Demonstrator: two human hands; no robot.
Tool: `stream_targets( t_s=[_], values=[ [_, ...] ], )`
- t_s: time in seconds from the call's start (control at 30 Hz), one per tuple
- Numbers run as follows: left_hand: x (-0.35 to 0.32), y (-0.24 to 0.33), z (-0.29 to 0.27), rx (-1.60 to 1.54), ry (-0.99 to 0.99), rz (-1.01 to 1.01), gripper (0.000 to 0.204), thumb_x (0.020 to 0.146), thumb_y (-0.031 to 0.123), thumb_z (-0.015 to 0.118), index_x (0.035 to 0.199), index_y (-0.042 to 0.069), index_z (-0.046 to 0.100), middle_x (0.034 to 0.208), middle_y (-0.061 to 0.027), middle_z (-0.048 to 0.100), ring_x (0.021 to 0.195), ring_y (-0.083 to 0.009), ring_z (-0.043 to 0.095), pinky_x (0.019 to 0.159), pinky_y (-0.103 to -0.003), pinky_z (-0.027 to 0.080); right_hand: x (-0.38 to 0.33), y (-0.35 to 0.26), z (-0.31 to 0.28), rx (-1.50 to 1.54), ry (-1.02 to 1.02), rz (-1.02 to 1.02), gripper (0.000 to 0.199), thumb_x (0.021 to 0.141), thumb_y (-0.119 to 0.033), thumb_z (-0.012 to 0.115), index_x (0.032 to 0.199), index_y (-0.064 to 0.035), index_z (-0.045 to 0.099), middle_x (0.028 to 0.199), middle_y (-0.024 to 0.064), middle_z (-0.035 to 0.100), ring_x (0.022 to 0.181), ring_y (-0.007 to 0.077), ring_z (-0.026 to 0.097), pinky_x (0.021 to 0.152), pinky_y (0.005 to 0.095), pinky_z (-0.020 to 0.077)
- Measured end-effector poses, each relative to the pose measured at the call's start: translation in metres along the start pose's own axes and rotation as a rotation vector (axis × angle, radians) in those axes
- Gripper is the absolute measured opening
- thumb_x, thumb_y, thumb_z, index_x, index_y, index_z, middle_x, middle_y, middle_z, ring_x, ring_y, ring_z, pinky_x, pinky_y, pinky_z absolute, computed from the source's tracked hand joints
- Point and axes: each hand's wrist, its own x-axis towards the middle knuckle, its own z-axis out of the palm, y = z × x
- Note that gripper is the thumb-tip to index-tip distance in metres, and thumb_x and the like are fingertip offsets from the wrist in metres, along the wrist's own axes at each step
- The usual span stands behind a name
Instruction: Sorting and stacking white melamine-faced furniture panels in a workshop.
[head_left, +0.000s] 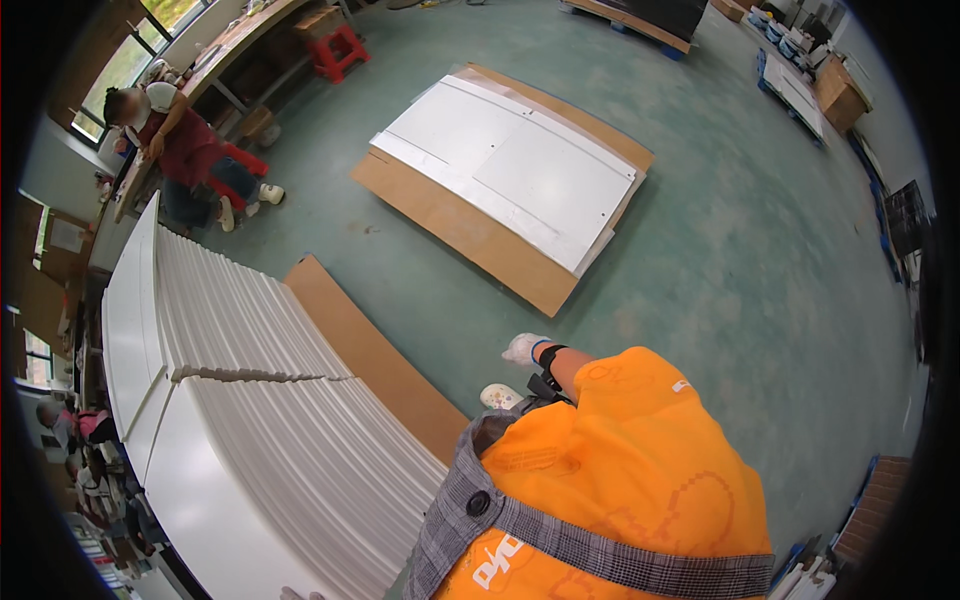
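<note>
Head view, lower edge: the left hand [300,594] shows only its gloved fingertips, at the edge of the white panels [290,460]; whether they grip or merely touch, one cannot tell. These panels fill the lower left in two tight rows, with a brown board [375,355] along their right side. Right of them, the wearer's orange top [620,460] is crossed by a checked strap [620,552]. The right hand [522,349], gloved in white, hangs at the centre, above a pale shoe [500,397] and well apart from the panels; one cannot tell whether its fingers are together or apart. Farther off, at upper centre, white sheets [510,165] lie on brown cardboard [455,215]. At upper left, a co-worker [190,150] sits by a bench [225,55], near a red stool [338,53].
</note>
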Motion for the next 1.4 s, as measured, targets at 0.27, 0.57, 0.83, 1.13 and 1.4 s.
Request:
stream_targets(
  t_s=[0.27,0.57,0.83,1.13,1.4],
  values=[
    [-0.009,-0.002,-0.004,-0.059,0.016,0.066,0.065,0.096,0.041,0.039,0.146,0.003,0.019,0.152,-0.0173,0.014,0.142,-0.0296,0.008,0.116,-0.037,0.005,-0.008,0.016,0.022,-0.037,-0.004,0.067,0.051,0.086,-0.043,0.050,0.113,-0.0022,0.062,0.121,0.0180,0.058,0.115,0.0333,0.053,0.095,0.0414,0.0428],
    [-0.036,-0.071,0.041,0.004,0.188,0.368,0.057,0.095,0.035,0.044,0.141,0.003,0.033,0.147,-0.0185,0.030,0.138,-0.0297,0.024,0.113,-0.039,0.018,-0.065,-0.050,0.075,0.367,-0.043,0.015,0.046,0.089,-0.041,0.049,0.095,0.0023,0.064,0.095,0.0161,0.065,0.082,0.0297,0.064,0.072,0.0395,0.0514],
    [-0.050,-0.079,0.066,-0.007,0.318,0.407,0.076,0.082,0.026,0.064,0.146,0.017,0.025,0.153,-0.0127,0.018,0.140,-0.0365,0.015,0.115,-0.045,0.011,-0.204,-0.195,0.138,0.871,-0.310,-0.415,0.018,0.089,-0.023,0.052,0.081,-0.0064,0.053,0.068,0.0020,0.048,0.057,0.0115,0.045,0.049,0.0276,0.0401],
    [-0.054,-0.082,0.063,-0.044,0.321,0.362,0.076,0.080,0.032,0.066,0.145,0.020,0.028,0.153,-0.0106,0.019,0.141,-0.0324,0.016,0.115,-0.044,0.011,-0.270,-0.312,0.190,1.223,-0.818,-0.592,0.009,0.091,-0.015,0.051,0.093,-0.0064,0.052,0.075,0.0025,0.052,0.061,0.0130,0.050,0.054,0.0280,0.0468],
    [-0.066,-0.074,0.047,-0.004,0.217,0.302,0.072,0.085,0.045,0.058,0.145,0.020,0.028,0.153,-0.0097,0.018,0.141,-0.0311,0.013,0.116,-0.041,0.007,-0.287,-0.364,0.192,1.059,-0.708,-0.545,0.040,0.092,-0.025,0.054,0.119,0.0044,0.049,0.105,0.0165,0.058,0.089,0.0242,0.059,0.081,0.0365,0.0521]
  ],
)
